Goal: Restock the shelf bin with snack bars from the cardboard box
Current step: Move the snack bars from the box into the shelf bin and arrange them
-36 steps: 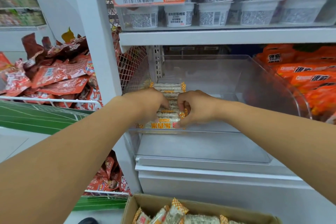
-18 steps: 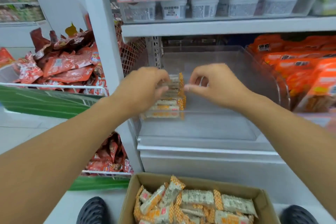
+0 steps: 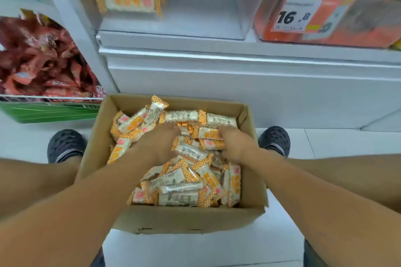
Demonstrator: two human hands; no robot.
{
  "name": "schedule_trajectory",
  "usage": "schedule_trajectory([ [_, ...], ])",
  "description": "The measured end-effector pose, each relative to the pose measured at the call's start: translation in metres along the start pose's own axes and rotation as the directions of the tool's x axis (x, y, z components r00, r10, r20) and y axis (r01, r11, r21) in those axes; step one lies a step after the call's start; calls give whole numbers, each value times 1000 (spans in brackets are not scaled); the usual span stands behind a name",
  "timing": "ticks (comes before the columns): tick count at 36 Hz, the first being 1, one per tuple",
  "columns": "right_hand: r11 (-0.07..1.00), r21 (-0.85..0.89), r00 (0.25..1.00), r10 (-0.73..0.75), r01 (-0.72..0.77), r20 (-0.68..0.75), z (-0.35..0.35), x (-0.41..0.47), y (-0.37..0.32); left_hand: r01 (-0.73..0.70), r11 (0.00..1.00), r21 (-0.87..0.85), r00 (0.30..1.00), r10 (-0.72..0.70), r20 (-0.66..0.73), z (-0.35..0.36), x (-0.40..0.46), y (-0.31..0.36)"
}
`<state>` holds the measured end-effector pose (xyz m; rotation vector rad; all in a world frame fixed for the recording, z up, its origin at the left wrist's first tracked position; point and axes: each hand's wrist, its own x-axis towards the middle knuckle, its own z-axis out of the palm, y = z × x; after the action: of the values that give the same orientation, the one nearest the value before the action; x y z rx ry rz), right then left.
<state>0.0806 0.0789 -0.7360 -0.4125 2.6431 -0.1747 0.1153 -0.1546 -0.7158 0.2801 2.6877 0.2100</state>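
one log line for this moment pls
both hands: left hand, right hand | in: brown cardboard box | on: orange-white wrapped snack bars | grasp: unclear

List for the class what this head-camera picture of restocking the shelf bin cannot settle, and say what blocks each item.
1. Head view: whether the left hand or right hand grips a bar; the fingers are buried among the snack bars.
2. How far back the bars in the shelf bin go; the top edge cuts it off.
3. The small print on the price tag; blurred.
4. How deep the cardboard box is filled; the top bars cover the rest.
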Motion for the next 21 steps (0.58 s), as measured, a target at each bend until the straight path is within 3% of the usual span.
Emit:
schedule_trajectory([
  [4, 993, 108, 969, 79, -55, -233, 1, 12, -16, 112, 993, 21, 991, -111, -78, 1, 6, 2],
  [11, 993, -35, 913, 92, -115, -397, 1, 32, -17, 177, 973, 146, 979, -160, -126, 12, 7, -13],
  [14, 992, -49, 927, 88, -114, -364, -1, 39, -14, 167, 978, 123, 978, -149, -147, 14, 11, -15],
  [18, 987, -55, 972, 137, -150, -192, -3, 43, -14, 148, 988, 51, 981, -140, -131, 14, 14, -17],
  [21, 987, -82, 974, 123, -140, -192, -3, 43, -13, 119, 993, -26, 983, -121, -138, 14, 14, -19],
])
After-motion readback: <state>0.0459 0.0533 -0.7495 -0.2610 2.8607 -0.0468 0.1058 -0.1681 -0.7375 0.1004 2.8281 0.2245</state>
